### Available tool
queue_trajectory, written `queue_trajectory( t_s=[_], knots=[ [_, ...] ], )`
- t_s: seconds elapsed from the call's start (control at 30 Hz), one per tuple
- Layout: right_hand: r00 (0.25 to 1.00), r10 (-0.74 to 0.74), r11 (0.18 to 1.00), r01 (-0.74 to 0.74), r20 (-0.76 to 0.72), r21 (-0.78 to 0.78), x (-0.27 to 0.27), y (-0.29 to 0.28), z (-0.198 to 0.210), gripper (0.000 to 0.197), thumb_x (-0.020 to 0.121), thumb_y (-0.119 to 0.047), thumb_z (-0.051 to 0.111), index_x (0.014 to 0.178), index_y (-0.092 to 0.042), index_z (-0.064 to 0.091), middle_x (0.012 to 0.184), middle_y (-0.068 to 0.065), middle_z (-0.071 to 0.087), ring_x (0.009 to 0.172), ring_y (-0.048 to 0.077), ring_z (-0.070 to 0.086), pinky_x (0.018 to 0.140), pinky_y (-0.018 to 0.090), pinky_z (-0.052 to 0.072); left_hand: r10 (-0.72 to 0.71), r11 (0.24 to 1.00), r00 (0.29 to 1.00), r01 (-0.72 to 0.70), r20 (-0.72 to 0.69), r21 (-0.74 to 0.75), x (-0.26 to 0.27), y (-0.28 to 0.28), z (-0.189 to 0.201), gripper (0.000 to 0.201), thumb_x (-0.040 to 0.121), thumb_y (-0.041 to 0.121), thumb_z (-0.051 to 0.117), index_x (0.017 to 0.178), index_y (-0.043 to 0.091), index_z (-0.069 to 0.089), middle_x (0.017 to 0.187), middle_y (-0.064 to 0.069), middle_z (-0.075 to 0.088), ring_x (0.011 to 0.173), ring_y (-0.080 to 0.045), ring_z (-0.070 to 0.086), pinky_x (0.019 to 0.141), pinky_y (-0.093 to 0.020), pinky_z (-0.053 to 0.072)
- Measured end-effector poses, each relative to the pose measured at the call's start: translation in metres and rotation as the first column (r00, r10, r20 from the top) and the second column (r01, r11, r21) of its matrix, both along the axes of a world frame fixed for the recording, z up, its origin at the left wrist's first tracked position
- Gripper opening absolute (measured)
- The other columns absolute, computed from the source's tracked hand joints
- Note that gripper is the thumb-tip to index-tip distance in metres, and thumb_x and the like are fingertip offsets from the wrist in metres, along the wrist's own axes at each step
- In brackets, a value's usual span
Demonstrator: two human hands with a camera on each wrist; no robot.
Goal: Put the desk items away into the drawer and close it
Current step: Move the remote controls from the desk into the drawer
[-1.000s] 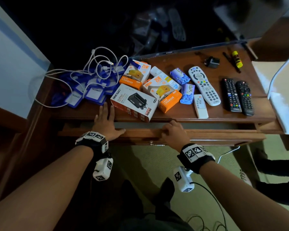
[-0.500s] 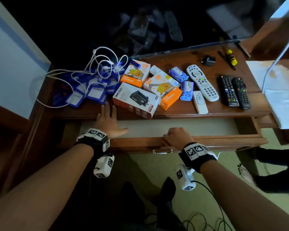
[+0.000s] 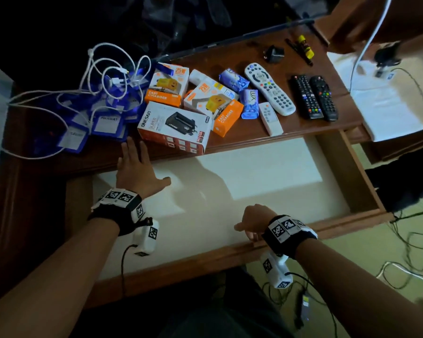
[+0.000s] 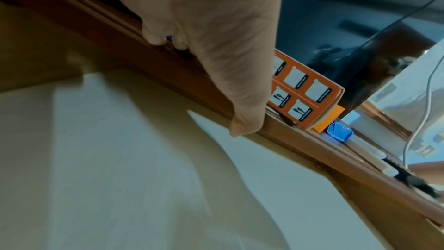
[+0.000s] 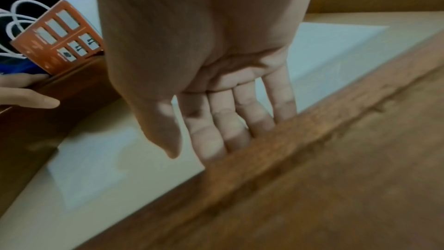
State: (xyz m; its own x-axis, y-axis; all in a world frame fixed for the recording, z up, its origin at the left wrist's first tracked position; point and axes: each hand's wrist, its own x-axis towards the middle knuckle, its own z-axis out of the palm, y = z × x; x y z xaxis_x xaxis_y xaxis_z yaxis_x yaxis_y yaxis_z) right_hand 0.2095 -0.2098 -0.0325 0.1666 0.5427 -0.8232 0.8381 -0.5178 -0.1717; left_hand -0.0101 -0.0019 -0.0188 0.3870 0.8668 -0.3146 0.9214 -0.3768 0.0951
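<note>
Drawer pulled well out below desk front edge, pale liner bare. On desk, left to right: white cable over blue tags, charger boxes, blue soap packs, white remote, two black remotes. Left hand flat on desk edge just beside front charger box, fingers straight, thumb out over drawer. Right hand hooked over drawer front rail, fingers curled on inner side, gripping it.

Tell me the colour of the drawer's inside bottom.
Pale cream-white, clearest in the head view: drawer bottom.
</note>
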Motion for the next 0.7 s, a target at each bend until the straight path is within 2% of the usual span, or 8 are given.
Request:
queue_trajectory(
  t_s=[0.17,0.27,0.33,0.43,0.47,0.53,0.63,0.7],
  knots=[
    [0.99,-0.118,0.992,0.114,-0.078,-0.052,0.003,-0.002,-0.006,0.041,0.09,-0.038,0.052,0.058,-0.016,0.066,0.037,-0.009,0.056,0.037,0.002,0.054,0.066,0.027,0.051,0.015,1.0,1.0,-0.015,0.018,-0.004,-0.001,0.0,-0.001,0.121,0.072,0.065,0.065,0.15,0.008,-0.007,0.156,-0.019,-0.02,0.145,-0.032,-0.016,0.118,-0.048,0.005],
    [0.933,-0.3,0.954,0.294,-0.197,-0.061,0.011,0.0,0.003,0.03,0.092,-0.029,0.051,0.083,-0.005,0.066,0.061,0.008,0.069,0.044,0.013,0.061,0.053,0.021,0.048,0.092,0.995,0.982,-0.083,0.163,-0.062,0.0,0.001,0.006,0.106,0.077,0.052,0.068,0.151,0.009,0.005,0.159,-0.016,-0.011,0.147,-0.029,-0.01,0.118,-0.047,0.005],
    [0.924,-0.311,0.946,0.322,-0.222,0.017,0.019,0.004,0.01,0.029,0.093,-0.028,0.049,0.087,-0.004,0.064,0.073,0.014,0.071,0.051,0.017,0.063,0.053,0.021,0.046,0.264,0.963,0.89,-0.222,0.371,-0.151,0.002,0.003,0.016,0.088,0.08,0.04,0.07,0.149,0.013,0.022,0.159,-0.013,0.01,0.146,-0.029,0.01,0.116,-0.048,0.018],
    [0.884,-0.371,0.891,0.425,-0.284,0.159,0.04,0.008,0.022,0.028,0.093,-0.025,0.052,0.088,-0.002,0.065,0.074,0.012,0.072,0.056,0.019,0.064,0.055,0.022,0.046,0.466,0.877,0.624,-0.42,0.628,-0.233,0.013,-0.004,0.036,0.07,0.08,0.025,0.069,0.142,0.018,0.035,0.146,-0.009,0.037,0.133,-0.027,0.038,0.107,-0.04,0.035],
    [0.856,-0.404,0.856,0.478,-0.323,0.196,0.049,0.009,0.027,0.026,0.092,-0.024,0.053,0.087,-0.002,0.066,0.073,0.011,0.072,0.055,0.017,0.063,0.054,0.02,0.045,0.446,0.876,0.592,-0.442,0.672,-0.192,0.018,-0.01,0.044,0.067,0.08,0.021,0.069,0.139,0.017,0.038,0.143,-0.009,0.039,0.131,-0.025,0.04,0.104,-0.034,0.035],
    [0.809,-0.436,0.784,0.556,-0.394,0.274,0.07,0.011,0.037,0.023,0.093,-0.023,0.056,0.083,-0.005,0.066,0.073,0.011,0.072,0.053,0.015,0.061,0.053,0.019,0.044,0.326,0.903,0.599,-0.427,0.732,-0.052,0.035,-0.021,0.06,0.06,0.079,0.015,0.069,0.133,0.012,0.043,0.138,-0.01,0.04,0.128,-0.022,0.04,0.101,-0.027,0.035],
    [0.77,-0.44,0.665,0.625,-0.462,0.409,0.11,0.016,0.055,0.022,0.091,-0.019,0.058,0.077,-0.005,0.067,0.067,0.01,0.071,0.052,0.018,0.061,0.052,0.019,0.044,0.12,0.948,0.637,-0.301,0.761,0.102,0.078,-0.035,0.08,0.045,0.08,0.013,0.068,0.122,0.01,0.051,0.129,-0.004,0.044,0.12,-0.011,0.039,0.102,-0.028,0.037],
    [0.742,-0.44,0.572,0.665,-0.505,0.479,0.141,0.021,0.064,0.021,0.089,-0.015,0.059,0.073,-0.005,0.067,0.061,0.009,0.069,0.05,0.019,0.058,0.051,0.024,0.044,0.0,0.966,0.633,-0.199,0.774,0.162,0.118,-0.044,0.089,0.034,0.081,0.016,0.065,0.113,0.01,0.057,0.119,-0.004,0.05,0.112,-0.014,0.046,0.098,-0.033,0.042]
  ],
)
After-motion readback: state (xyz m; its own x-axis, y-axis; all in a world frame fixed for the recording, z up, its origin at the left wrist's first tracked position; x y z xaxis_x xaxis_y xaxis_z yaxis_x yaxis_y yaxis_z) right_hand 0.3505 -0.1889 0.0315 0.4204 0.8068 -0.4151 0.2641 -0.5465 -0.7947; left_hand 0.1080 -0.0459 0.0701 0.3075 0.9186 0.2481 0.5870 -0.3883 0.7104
